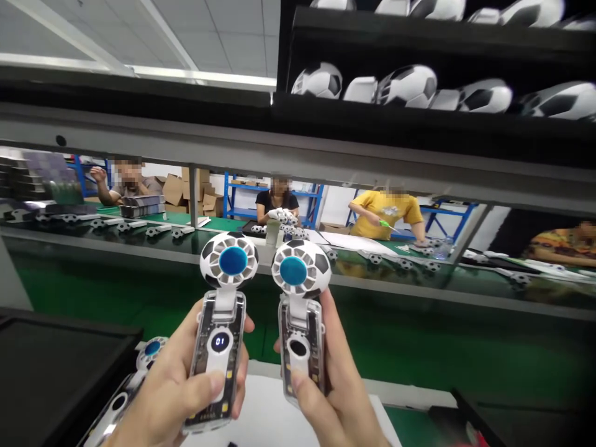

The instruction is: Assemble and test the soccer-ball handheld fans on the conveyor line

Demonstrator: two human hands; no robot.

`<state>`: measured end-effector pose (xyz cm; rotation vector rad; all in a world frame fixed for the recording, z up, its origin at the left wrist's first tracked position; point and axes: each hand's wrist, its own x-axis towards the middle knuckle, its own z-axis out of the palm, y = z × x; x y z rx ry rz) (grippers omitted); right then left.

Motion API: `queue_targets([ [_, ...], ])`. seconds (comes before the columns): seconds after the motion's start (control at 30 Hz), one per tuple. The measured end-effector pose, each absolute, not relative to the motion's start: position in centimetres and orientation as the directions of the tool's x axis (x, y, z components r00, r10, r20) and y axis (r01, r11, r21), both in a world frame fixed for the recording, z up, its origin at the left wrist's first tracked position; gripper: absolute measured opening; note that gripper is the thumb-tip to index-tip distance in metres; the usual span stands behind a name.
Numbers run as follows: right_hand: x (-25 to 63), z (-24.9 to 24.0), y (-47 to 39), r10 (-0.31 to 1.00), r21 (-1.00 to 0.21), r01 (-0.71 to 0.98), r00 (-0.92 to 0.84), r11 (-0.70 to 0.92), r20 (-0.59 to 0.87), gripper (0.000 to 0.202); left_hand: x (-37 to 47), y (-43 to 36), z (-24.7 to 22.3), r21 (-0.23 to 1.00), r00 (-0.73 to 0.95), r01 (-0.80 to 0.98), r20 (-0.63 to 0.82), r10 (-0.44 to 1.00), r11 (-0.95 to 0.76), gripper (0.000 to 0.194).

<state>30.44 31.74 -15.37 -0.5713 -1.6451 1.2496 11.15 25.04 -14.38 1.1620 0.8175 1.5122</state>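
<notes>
My left hand (179, 385) is wrapped round a handheld fan (222, 354) with a clear casing and a round soccer-ball head with a blue centre. Its small round display is lit and reads 01, and my thumb presses the front below it. In my right hand (328, 379) is a matching handheld fan (300, 347), held upright beside the first, the two heads slightly apart. That one's display is dark, with my thumb on its lower front. Another fan of the same kind (151, 351) lies at the lower left, partly behind my left wrist.
A white sheet (261, 403) lies below my hands, and a black tray (60, 372) is at left. Black shelves (419, 121) at upper right hold several soccer-ball fans. Beyond a green conveyor line (153, 298) with more fans, several people (388, 214) sit working.
</notes>
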Motion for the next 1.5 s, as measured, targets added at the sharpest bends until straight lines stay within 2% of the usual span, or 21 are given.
queue_targets([
  [0.17, 30.2, -14.8, 32.4, 0.839, -0.941, -0.290, -0.456, 0.174, 0.296, 0.085, 11.0, 25.3, -14.8, 0.904, 0.011, -0.358, 0.253, 0.967, -0.232, 0.050],
  [0.33, 29.8, -14.6, 33.4, 0.775, -0.916, -0.401, -0.583, -0.013, 0.245, 0.101, 11.0, 25.7, -14.8, 0.888, 0.039, -0.405, 0.254, 0.966, -0.217, 0.059],
  [0.53, 29.5, -14.8, 33.6, 0.793, -0.918, -0.397, -0.562, -0.007, 0.236, 0.099, 11.7, 25.8, -14.8, 0.877, 0.003, -0.431, 0.235, 0.972, -0.211, 0.055],
  [0.7, 29.4, -14.5, 33.8, 0.805, -0.906, -0.418, -0.558, -0.064, 0.200, 0.096, 12.2, 25.8, -14.8, 0.878, -0.028, -0.442, 0.191, 0.981, -0.184, 0.047],
  [1.03, 29.4, -14.4, 33.8, 0.817, -0.913, -0.400, -0.552, -0.083, 0.167, 0.090, 12.2, 26.5, -15.7, 0.848, 0.007, -0.490, 0.234, 0.972, -0.201, 0.044],
  [1.4, 29.0, -14.7, 33.6, 0.871, -0.927, -0.373, -0.468, -0.040, 0.151, 0.084, 12.3, 26.3, -15.5, 0.845, 0.041, -0.501, 0.239, 0.970, -0.187, 0.041],
  [1.43, 28.9, -14.7, 33.7, 0.863, -0.925, -0.378, -0.479, -0.040, 0.159, 0.081, 12.3, 26.4, -15.5, 0.845, 0.036, -0.500, 0.239, 0.970, -0.189, 0.041],
  [1.5, 28.8, -14.6, 33.9, 0.845, -0.926, -0.375, -0.507, -0.040, 0.169, 0.061, 12.3, 26.5, -15.5, 0.855, 0.006, -0.481, 0.224, 0.975, -0.194, 0.035],
])
